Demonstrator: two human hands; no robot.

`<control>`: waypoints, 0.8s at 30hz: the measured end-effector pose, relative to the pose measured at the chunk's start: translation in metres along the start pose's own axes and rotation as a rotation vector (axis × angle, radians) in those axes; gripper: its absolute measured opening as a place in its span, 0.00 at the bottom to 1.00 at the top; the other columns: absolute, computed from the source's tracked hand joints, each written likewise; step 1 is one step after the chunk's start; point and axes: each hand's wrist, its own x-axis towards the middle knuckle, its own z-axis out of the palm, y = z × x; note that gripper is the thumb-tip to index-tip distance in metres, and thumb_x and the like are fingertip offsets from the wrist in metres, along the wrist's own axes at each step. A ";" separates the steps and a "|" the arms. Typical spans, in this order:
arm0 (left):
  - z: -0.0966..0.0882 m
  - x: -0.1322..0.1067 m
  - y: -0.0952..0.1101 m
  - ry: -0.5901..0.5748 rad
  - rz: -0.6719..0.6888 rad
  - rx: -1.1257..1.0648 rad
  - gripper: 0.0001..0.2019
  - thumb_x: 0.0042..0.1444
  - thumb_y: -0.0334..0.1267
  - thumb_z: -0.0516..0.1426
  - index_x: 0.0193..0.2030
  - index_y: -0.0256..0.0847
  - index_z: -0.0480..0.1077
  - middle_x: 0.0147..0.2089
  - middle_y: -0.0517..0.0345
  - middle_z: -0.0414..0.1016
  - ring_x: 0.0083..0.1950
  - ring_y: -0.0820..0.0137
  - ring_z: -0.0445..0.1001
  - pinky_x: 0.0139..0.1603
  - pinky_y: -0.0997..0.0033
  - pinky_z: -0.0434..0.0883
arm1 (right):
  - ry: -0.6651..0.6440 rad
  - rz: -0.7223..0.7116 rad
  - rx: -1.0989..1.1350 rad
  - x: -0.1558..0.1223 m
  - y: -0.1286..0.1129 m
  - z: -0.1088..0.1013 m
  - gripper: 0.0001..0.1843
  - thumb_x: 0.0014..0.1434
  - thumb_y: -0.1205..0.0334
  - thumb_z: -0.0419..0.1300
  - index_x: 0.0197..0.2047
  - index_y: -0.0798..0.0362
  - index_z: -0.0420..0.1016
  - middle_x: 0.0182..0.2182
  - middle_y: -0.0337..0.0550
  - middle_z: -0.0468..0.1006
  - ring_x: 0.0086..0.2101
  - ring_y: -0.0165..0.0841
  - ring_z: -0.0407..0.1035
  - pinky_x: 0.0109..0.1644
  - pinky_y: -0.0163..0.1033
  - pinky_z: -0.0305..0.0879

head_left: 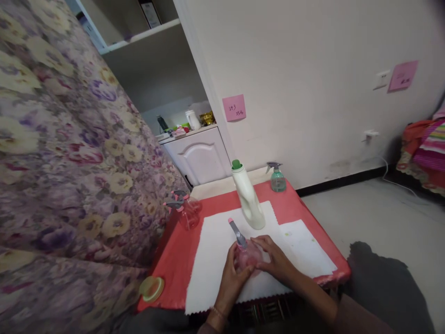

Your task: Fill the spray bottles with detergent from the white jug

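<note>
A pink clear spray bottle (251, 256) with a grey trigger head and a pink nozzle is held low over a white cloth (213, 260). My left hand (233, 271) wraps its left side, and my right hand (273, 257) grips it from the right. Just beyond it stands a large white jug (248, 199) with a green cap on its mouth. Two more pink spray bottles (188, 217) stand at the left, their grey triggers turned leftward. At the far right corner is a green spray bottle (278, 181).
The table has a red cover (174, 269). A yellow-green round lid or dish (152, 288) lies at its front left corner. On the right sits a stained white paper or cloth (306, 250). A floral curtain (86, 185) hangs close at left; a white cabinet (200, 157) stands behind.
</note>
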 end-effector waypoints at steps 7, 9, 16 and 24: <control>0.010 -0.010 -0.009 0.156 0.004 0.129 0.34 0.51 0.46 0.63 0.63 0.43 0.59 0.65 0.42 0.62 0.63 0.52 0.66 0.56 0.55 0.71 | 0.160 0.038 -0.141 0.005 -0.006 -0.020 0.23 0.53 0.71 0.57 0.52 0.47 0.74 0.44 0.45 0.73 0.40 0.37 0.71 0.42 0.43 0.72; 0.012 -0.012 -0.014 0.181 0.015 0.153 0.32 0.51 0.45 0.62 0.62 0.43 0.60 0.63 0.42 0.64 0.62 0.53 0.67 0.53 0.57 0.72 | 0.193 0.068 -0.173 0.006 -0.008 -0.020 0.19 0.54 0.71 0.55 0.49 0.48 0.75 0.41 0.43 0.75 0.34 0.35 0.72 0.40 0.42 0.71; 0.004 -0.008 -0.012 0.136 -0.006 0.121 0.30 0.51 0.43 0.61 0.61 0.41 0.62 0.60 0.42 0.68 0.56 0.57 0.72 0.51 0.58 0.73 | 0.192 0.073 -0.199 0.004 -0.005 -0.015 0.16 0.55 0.72 0.53 0.44 0.51 0.75 0.39 0.44 0.77 0.31 0.33 0.71 0.39 0.41 0.70; 0.001 0.004 -0.013 0.061 -0.034 0.166 0.32 0.50 0.41 0.63 0.63 0.41 0.61 0.61 0.45 0.69 0.52 0.60 0.72 0.46 0.64 0.72 | 0.197 0.087 -0.196 0.003 -0.004 -0.016 0.17 0.53 0.71 0.54 0.45 0.51 0.75 0.39 0.44 0.78 0.32 0.35 0.72 0.41 0.42 0.70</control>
